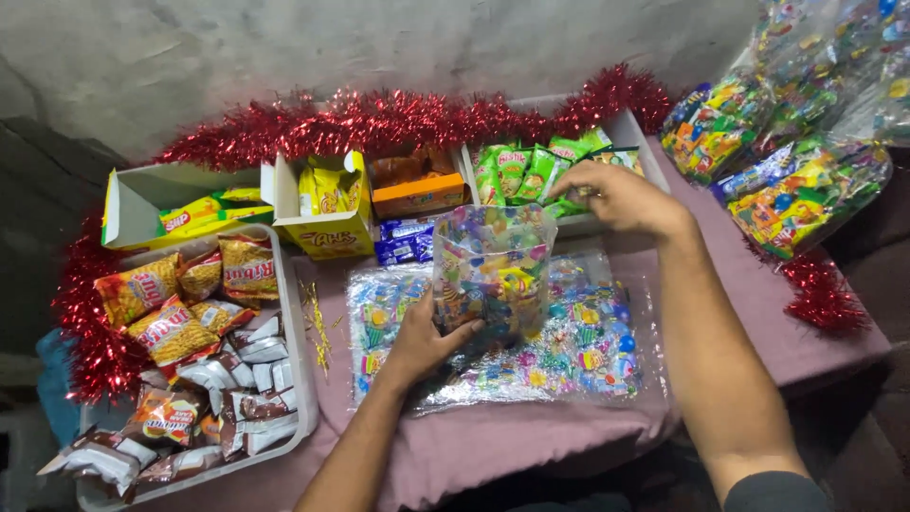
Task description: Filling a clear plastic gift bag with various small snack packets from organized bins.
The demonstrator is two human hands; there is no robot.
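Note:
My left hand (424, 341) grips the lower left side of a clear gift bag (493, 270) printed with colourful shapes, held upright and open above a flat stack of the same printed bags (588, 351) on the mauve cloth. My right hand (621, 196) reaches past the bag's mouth into the white box of green snack packets (526, 171). Its fingers curl down over the packets; whether they hold one I cannot tell.
A white tray (301, 379) of orange and brown snack packs lies at left. Yellow cartons (332, 204), an orange box (417, 194) and blue biscuit packs (403, 242) stand behind. Red tinsel (398, 118) borders the table. Filled gift bags (796, 194) lie at right.

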